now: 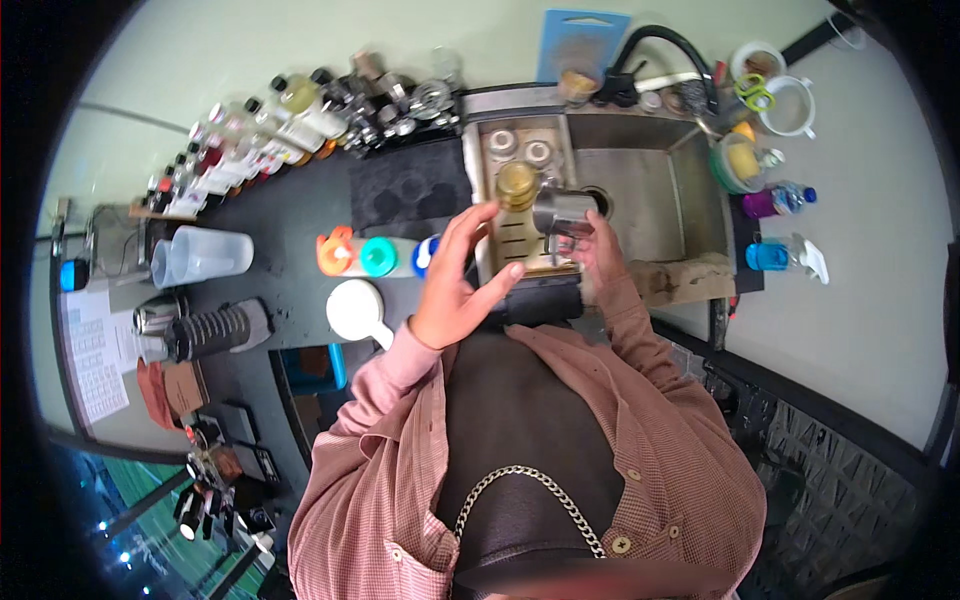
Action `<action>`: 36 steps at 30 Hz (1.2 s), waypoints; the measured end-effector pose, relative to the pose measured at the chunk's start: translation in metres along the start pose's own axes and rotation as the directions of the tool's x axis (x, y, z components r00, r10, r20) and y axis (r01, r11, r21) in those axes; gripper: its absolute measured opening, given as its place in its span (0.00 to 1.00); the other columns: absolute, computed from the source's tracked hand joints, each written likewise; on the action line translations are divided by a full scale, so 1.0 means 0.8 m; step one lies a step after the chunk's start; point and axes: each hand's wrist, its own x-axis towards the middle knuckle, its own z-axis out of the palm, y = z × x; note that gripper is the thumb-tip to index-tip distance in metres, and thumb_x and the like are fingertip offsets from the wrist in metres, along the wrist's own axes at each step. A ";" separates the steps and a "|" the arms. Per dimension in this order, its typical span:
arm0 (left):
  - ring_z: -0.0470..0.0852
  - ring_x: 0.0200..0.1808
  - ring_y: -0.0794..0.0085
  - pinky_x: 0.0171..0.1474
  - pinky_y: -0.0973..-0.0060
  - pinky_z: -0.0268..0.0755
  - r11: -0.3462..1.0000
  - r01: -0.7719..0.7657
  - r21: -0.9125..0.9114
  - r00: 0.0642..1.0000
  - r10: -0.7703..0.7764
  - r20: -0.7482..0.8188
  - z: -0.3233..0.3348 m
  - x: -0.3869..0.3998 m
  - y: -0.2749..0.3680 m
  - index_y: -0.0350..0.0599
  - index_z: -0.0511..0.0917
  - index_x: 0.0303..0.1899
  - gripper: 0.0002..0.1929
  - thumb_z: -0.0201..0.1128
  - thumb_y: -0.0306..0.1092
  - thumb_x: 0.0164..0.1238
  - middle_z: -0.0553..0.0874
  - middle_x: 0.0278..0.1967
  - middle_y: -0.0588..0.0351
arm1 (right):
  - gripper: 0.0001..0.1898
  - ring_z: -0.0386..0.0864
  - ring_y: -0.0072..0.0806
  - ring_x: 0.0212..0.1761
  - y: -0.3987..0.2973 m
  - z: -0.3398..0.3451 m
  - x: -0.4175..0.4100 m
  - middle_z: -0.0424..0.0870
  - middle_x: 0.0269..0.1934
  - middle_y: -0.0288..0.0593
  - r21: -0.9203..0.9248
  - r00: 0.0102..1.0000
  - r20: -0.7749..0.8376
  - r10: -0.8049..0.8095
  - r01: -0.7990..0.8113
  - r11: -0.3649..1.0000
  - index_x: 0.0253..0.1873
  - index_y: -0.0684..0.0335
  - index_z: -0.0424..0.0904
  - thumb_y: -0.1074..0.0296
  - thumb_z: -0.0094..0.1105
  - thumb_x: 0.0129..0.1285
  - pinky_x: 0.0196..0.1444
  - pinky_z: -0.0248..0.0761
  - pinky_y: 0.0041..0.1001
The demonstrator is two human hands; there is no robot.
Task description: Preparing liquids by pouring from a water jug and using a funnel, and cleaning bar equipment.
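Note:
My right hand [601, 253] grips a stainless steel pitcher [564, 211] tipped on its side. The pitcher is over the boundary between a slotted drain tray [514, 241] and a metal sink basin [641, 199]. My left hand [465, 281] hovers at the tray's left edge, its fingers spread and nothing in them. On the tray, a yellowish glass jar [517, 184] stands just left of the pitcher. Two small round pieces of glassware, a left one [502, 142] and a right one [538, 152], sit behind the jar. Some glass beside the pitcher is partly hidden by it.
Squeeze bottles [377, 256] with coloured tops and a white round-topped container [355, 309] stand left of my left hand. Rows of bottles [259, 135] line the back wall. A black faucet [664, 31] arches behind the sink. A spray bottle [772, 256] is at right.

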 end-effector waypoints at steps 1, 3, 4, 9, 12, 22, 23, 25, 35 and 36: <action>0.57 0.79 0.57 0.77 0.60 0.52 0.976 0.161 -0.143 0.986 -0.152 0.074 0.028 0.000 -0.020 0.39 0.50 0.77 0.46 0.72 0.29 0.65 0.58 0.77 0.44 | 0.24 0.84 0.38 0.48 -0.007 0.001 -0.004 0.84 0.50 0.48 0.170 0.999 0.028 0.029 -0.034 0.985 0.56 0.60 0.75 0.43 0.54 0.72 0.51 0.81 0.43; 0.52 0.80 0.54 0.78 0.56 0.49 0.911 0.330 -0.248 0.944 -0.313 0.108 0.085 0.007 -0.062 0.41 0.40 0.79 0.55 0.76 0.33 0.62 0.54 0.78 0.41 | 0.25 0.83 0.36 0.49 -0.019 -0.007 -0.005 0.84 0.52 0.46 0.366 0.992 0.122 -0.038 -0.010 0.931 0.57 0.60 0.76 0.42 0.52 0.72 0.54 0.79 0.43; 0.51 0.80 0.53 0.78 0.55 0.49 0.945 0.275 -0.179 0.958 -0.254 0.133 0.106 0.019 -0.074 0.42 0.38 0.80 0.58 0.77 0.35 0.60 0.53 0.78 0.40 | 0.25 0.83 0.36 0.49 -0.027 -0.015 -0.006 0.84 0.52 0.46 0.373 0.993 0.111 -0.050 0.005 0.928 0.57 0.60 0.76 0.42 0.52 0.72 0.54 0.79 0.43; 0.69 0.71 0.62 0.71 0.67 0.64 0.852 0.245 -0.463 0.967 -0.249 0.053 0.198 0.081 -0.118 0.35 0.44 0.78 0.55 0.79 0.35 0.59 0.67 0.70 0.42 | 0.27 0.83 0.34 0.51 -0.063 -0.032 0.003 0.85 0.50 0.42 0.236 0.966 0.256 -0.029 -0.034 0.971 0.59 0.59 0.78 0.41 0.50 0.73 0.58 0.77 0.39; 0.79 0.58 0.70 0.64 0.72 0.70 0.873 0.252 -0.418 0.957 -0.290 -0.029 0.213 0.100 -0.114 0.37 0.62 0.68 0.34 0.72 0.29 0.65 0.79 0.57 0.51 | 0.23 0.83 0.22 0.42 -0.126 -0.071 0.062 0.86 0.45 0.33 -0.255 0.968 0.246 -0.040 0.105 0.961 0.58 0.60 0.80 0.45 0.56 0.74 0.46 0.78 0.28; 0.78 0.62 0.67 0.66 0.70 0.69 0.809 0.401 -0.429 0.916 -0.363 0.172 0.226 0.111 -0.119 0.29 0.61 0.69 0.40 0.74 0.33 0.61 0.79 0.60 0.44 | 0.21 0.83 0.41 0.48 -0.278 -0.159 0.349 0.86 0.47 0.45 -0.917 0.612 0.370 -0.700 0.362 -0.168 0.67 0.48 0.72 0.55 0.54 0.71 0.58 0.75 0.37; 0.75 0.65 0.63 0.70 0.68 0.66 0.910 0.331 -0.251 0.943 -0.307 0.131 0.226 0.110 -0.131 0.28 0.58 0.71 0.44 0.75 0.38 0.60 0.76 0.63 0.41 | 0.22 0.83 0.41 0.52 -0.266 -0.178 0.349 0.85 0.51 0.44 -0.889 0.572 0.392 -0.720 0.438 -0.136 0.68 0.46 0.70 0.54 0.53 0.72 0.61 0.73 0.38; 0.73 0.67 0.59 0.72 0.68 0.63 0.920 0.358 -0.161 0.930 -0.367 -0.029 0.202 0.083 -0.140 0.27 0.56 0.73 0.47 0.76 0.41 0.59 0.73 0.66 0.38 | 0.21 0.76 0.43 0.64 -0.231 -0.107 0.289 0.80 0.61 0.41 -0.905 0.657 0.424 -0.623 0.330 -0.267 0.66 0.51 0.71 0.59 0.56 0.70 0.66 0.69 0.42; 0.75 0.65 0.63 0.67 0.67 0.69 0.843 0.309 -0.440 0.951 -0.283 0.127 0.258 0.117 -0.145 0.35 0.45 0.76 0.50 0.74 0.36 0.61 0.72 0.64 0.42 | 0.49 0.61 0.44 0.76 -0.134 -0.125 0.021 0.56 0.78 0.44 -0.212 0.971 0.238 0.007 0.045 0.976 0.83 0.49 0.40 0.36 0.58 0.69 0.71 0.59 0.59; 0.77 0.62 0.63 0.64 0.67 0.72 0.830 0.348 -0.436 0.937 -0.289 0.198 0.265 0.118 -0.135 0.35 0.42 0.77 0.52 0.74 0.35 0.60 0.74 0.62 0.43 | 0.47 0.62 0.42 0.75 -0.115 -0.111 0.005 0.57 0.76 0.44 -0.113 0.975 0.212 -0.059 0.085 0.990 0.83 0.49 0.35 0.40 0.57 0.72 0.70 0.63 0.56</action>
